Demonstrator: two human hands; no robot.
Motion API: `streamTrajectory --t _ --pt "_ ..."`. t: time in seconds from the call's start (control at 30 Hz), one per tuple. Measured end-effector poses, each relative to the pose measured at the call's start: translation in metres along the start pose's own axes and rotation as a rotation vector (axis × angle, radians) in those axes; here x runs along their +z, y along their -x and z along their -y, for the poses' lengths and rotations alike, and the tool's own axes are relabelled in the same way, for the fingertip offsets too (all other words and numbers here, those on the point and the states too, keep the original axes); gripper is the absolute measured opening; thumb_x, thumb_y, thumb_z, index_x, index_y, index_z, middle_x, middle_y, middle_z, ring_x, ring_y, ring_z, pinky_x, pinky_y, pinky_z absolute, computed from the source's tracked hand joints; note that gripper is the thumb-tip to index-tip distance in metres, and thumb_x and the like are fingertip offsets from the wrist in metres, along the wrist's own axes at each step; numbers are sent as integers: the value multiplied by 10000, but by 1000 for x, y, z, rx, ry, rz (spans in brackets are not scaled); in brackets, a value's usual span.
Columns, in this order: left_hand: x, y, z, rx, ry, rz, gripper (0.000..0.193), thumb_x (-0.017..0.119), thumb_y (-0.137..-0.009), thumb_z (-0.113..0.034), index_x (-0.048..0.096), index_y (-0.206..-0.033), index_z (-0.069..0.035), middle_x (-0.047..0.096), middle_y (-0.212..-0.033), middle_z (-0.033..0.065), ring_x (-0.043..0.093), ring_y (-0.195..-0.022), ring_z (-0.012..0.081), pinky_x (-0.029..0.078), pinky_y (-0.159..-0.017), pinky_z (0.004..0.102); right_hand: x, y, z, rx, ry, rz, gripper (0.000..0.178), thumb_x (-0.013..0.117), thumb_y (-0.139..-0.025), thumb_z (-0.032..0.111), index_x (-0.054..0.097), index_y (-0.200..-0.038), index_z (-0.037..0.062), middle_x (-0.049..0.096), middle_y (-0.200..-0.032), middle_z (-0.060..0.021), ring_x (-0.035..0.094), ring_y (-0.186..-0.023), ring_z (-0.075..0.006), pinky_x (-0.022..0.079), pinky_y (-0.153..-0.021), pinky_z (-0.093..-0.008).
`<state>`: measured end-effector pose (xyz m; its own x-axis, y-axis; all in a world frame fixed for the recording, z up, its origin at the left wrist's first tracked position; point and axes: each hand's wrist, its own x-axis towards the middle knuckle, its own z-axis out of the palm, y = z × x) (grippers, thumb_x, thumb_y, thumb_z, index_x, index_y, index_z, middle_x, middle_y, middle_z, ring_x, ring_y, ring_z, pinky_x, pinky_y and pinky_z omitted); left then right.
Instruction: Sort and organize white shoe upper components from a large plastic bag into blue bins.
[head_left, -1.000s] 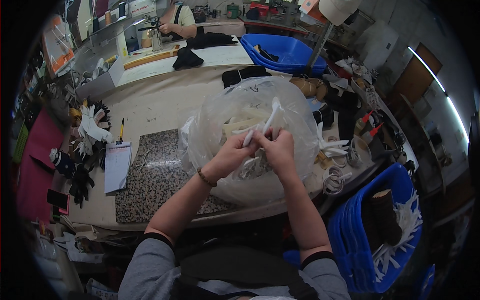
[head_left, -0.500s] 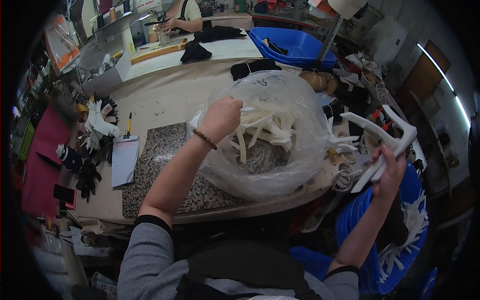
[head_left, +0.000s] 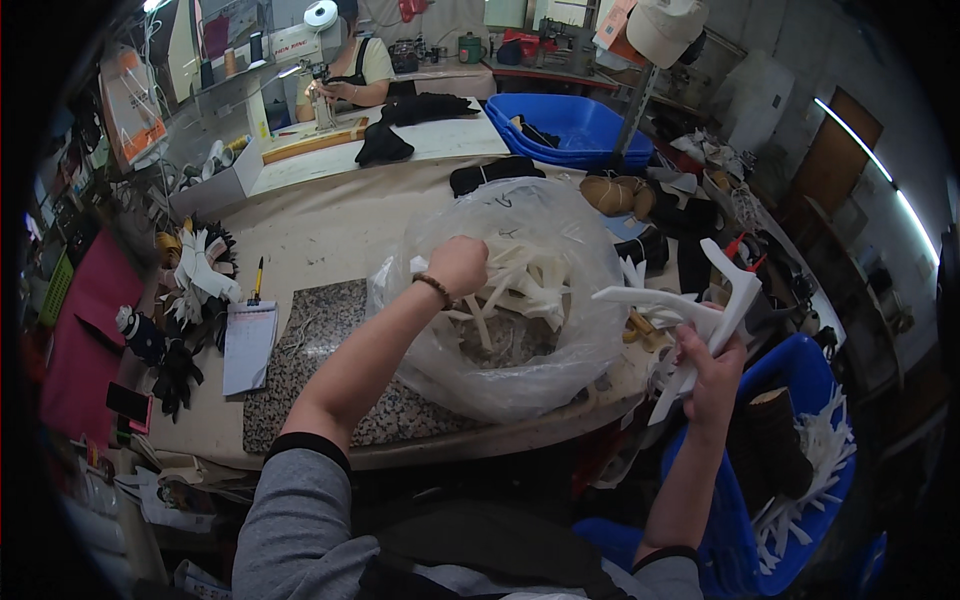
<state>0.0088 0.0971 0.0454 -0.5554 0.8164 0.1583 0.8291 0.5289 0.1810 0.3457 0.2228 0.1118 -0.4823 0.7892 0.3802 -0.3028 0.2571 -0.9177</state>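
Several bent white pieces (head_left: 740,300) sit gripped in your right hand (head_left: 714,375), right of the clear bag (head_left: 510,400); one long leg runs crosswise, tip pointing left at the bag, another slants down toward you. Your left hand (head_left: 462,266) is the nearer to the loose white strips (head_left: 540,290) inside: they lie just right of its knuckles, axes mixed. Its fingers are curled, tips hidden; cannot tell whether they pinch anything. Bag mouth open, on the counter (head_left: 330,215). Beside your right wrist, a blue tub (head_left: 790,355) holds dark brown rolls (head_left: 785,440) and white slivers (head_left: 825,455); across the counter, another blue basin (head_left: 590,115) holds something black (head_left: 535,133).
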Motion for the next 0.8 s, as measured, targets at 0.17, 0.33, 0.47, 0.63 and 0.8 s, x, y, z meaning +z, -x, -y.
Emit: streamTrajectory --t 0.17,0.33,0.47,0.63,0.8 --pt "-79 21 4 -24 749 -97 164 646 -880 -215 677 -904 -55 712 -835 55 634 -752 146 490 -700 313 38 -8 -18 110 -261 27 165 648 -899 74 561 -1013 -8 626 -786 -67 586 -687 -116 463 -610 -238" --pt "-103 42 -14 -36 1319 -37 160 545 -977 -216 631 -999 -83 696 -894 15 568 -799 46 429 -687 254 118 -20 -24 -100 -337 -94 225 675 -900 119 554 -1041 -8 661 -855 -85 583 -728 -98 465 -666 -239" --pt "-75 50 -42 -36 1636 63 209 494 -988 -169 606 -1090 -25 659 -1054 78 626 -908 141 502 -839 320 157 -8 -23 -289 102 95 392 728 -858 193 524 -1103 -35 667 -967 -162 648 -855 -258 497 -758 -333" --pt "-62 76 -78 -78 2025 200 290 445 -1004 -178 469 -1260 -43 579 -1161 89 603 -1049 199 516 -916 380 144 7 -39 -263 364 315 632 757 -804 232 460 -1295 -33 598 -1108 -281 619 -1011 -423 488 -844 -449" --pt "-44 96 -140 64 2061 445 412 485 -995 -200 331 -1367 -116 514 -1232 75 543 -1113 172 483 -937 359 83 31 -14 -259 684 207 448 598 -865 93 480 -1284 -17 602 -1134 -259 633 -1039 -369 485 -873 -428"
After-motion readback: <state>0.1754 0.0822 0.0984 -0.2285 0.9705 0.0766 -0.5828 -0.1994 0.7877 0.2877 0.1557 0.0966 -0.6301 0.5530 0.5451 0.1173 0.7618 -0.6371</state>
